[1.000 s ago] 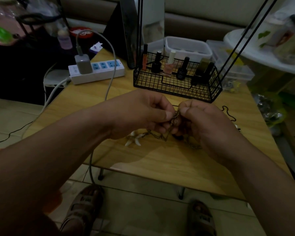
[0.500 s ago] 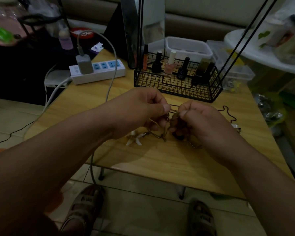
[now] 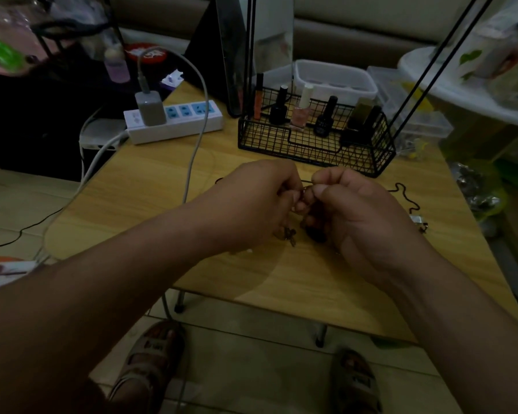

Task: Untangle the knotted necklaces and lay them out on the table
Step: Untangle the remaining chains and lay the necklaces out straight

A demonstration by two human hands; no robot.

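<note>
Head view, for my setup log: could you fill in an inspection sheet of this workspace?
Surface: wooden table, dimly lit.
Job's things: knotted necklaces held just above the table; black cord lies to the right.
Clutter: wire basket of nail polish bottles, plastic box behind it.
Hands: left hand and right hand both pinch the necklaces.
Cables: power strip with charger; white cable crosses the table's left side.
Surroundings: tiled floor, sofa behind.
</note>
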